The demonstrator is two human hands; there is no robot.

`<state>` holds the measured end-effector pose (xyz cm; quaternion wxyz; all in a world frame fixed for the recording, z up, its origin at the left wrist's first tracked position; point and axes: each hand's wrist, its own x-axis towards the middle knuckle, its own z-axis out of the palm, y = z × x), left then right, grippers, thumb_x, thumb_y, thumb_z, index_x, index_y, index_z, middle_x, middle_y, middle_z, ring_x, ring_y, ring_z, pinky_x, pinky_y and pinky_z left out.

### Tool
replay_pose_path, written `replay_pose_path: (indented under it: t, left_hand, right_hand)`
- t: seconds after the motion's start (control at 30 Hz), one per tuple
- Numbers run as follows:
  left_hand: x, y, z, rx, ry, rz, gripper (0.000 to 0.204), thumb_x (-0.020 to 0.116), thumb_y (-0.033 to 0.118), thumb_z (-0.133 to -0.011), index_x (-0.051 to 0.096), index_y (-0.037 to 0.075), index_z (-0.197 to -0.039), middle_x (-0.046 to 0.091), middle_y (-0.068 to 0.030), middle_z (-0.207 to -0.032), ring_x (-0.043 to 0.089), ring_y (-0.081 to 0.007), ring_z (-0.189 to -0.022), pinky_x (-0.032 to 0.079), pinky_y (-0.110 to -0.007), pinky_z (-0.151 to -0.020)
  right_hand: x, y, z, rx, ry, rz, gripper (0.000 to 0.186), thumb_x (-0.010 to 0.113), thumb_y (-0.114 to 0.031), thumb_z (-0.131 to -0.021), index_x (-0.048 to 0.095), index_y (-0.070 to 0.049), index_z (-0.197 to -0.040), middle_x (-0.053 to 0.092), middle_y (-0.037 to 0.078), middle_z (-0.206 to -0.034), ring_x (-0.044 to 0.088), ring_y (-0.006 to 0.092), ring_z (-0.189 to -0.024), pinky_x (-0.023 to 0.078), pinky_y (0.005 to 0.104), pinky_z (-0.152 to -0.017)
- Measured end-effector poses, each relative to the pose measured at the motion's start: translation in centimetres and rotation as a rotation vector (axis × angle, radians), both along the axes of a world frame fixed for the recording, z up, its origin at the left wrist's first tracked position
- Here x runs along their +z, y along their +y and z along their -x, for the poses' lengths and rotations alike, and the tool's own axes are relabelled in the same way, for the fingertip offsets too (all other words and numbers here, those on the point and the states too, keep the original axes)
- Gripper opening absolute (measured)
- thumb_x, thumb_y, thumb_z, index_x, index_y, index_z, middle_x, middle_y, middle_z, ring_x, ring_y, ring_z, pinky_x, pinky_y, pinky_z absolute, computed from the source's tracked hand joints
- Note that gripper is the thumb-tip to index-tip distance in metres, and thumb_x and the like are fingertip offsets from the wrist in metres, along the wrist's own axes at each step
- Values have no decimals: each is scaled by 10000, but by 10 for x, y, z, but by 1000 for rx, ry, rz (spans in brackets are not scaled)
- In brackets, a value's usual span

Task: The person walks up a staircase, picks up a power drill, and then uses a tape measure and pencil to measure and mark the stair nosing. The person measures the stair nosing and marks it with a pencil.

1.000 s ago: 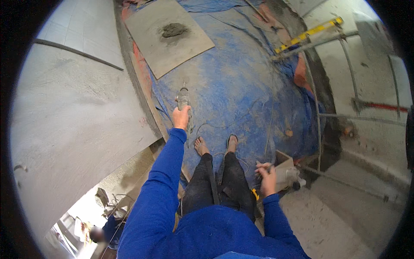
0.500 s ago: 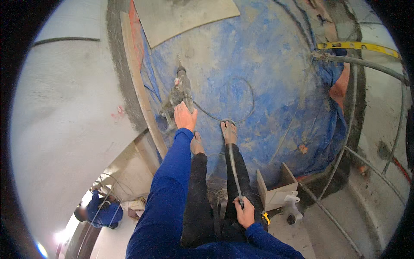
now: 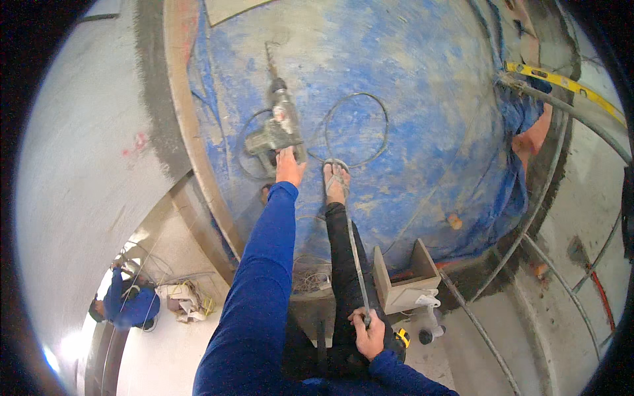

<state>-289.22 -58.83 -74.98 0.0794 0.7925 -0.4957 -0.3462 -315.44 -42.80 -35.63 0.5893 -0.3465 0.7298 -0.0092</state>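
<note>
My left hand [image 3: 288, 168] is closed on the rear of a dusty power drill [image 3: 284, 112], which has a long bit [image 3: 271, 59] pointing away from me over the blue tarp [image 3: 429, 119]. My right hand [image 3: 370, 333] is closed on a dusty cable [image 3: 354, 257] that runs along my right leg toward a loop beside my sandaled right foot [image 3: 335, 181]. My left foot is mostly hidden behind my left arm and the drill. A yellow and black tape measure [image 3: 403, 338] sits just right of my right hand.
A board [image 3: 231, 9] lies at the top. A yellow level [image 3: 571, 86] and metal bars [image 3: 522, 241] run along the right. An open box [image 3: 399, 290] stands behind my right hand. A wooden plank [image 3: 188, 125] edges the tarp's left. A co-worker [image 3: 132, 300] crouches at lower left.
The drill in my left hand has turned, showing more of its body and handle. My right hand has moved from beside the box to over my leg, holding the cable. The view has shifted.
</note>
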Motion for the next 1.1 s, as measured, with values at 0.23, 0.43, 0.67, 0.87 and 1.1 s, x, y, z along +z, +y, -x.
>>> replay_pose_path:
  t: [0.23,0.43,0.67,0.87,1.1]
  left_hand:
    - [275,123,-52,217,313,6,325,735,124,-855,642,20,-1148,609,-198,-1214,567,-382,-1185,452,-429,-1025]
    - [536,268,-21,280,306,-110,260,752,144,-851,673,47,-1080,618,-173,-1139,580,-382,-1110,468,-449,-979]
    - [554,375,28,397,240,-160,91,738,103,-821,664,73,-865,629,-110,-963,588,-329,-963,468,-431,-843]
    - [521,462,14,649,378,-182,88,715,95,-832,654,46,-871,658,-108,-872,638,-306,-843,502,-378,-788]
    - [562,547,-20,523,781,-309,126,683,121,-893,628,11,-919,649,-117,-872,650,-221,-855,505,-339,-783]
  right_hand:
    - [3,-23,-3,1,-32,-69,200,615,-182,-1008,627,-22,-1127,716,105,-923,682,208,-851,525,350,-800]
    - [76,-112,43,402,-456,-269,122,696,-138,-960,644,-36,-1002,643,3,-955,573,106,-907,461,284,-816]
    - [123,-78,45,1069,-316,-34,219,775,-157,-852,668,-59,-1016,676,155,-976,643,356,-979,505,437,-863]
    - [112,-10,20,1213,-247,259,230,756,-153,-839,656,-82,-1034,667,167,-983,629,386,-1000,495,476,-872]
    - [137,23,-23,1344,-226,-100,193,726,-164,-880,653,-89,-1042,707,154,-1029,656,387,-1010,509,456,-889]
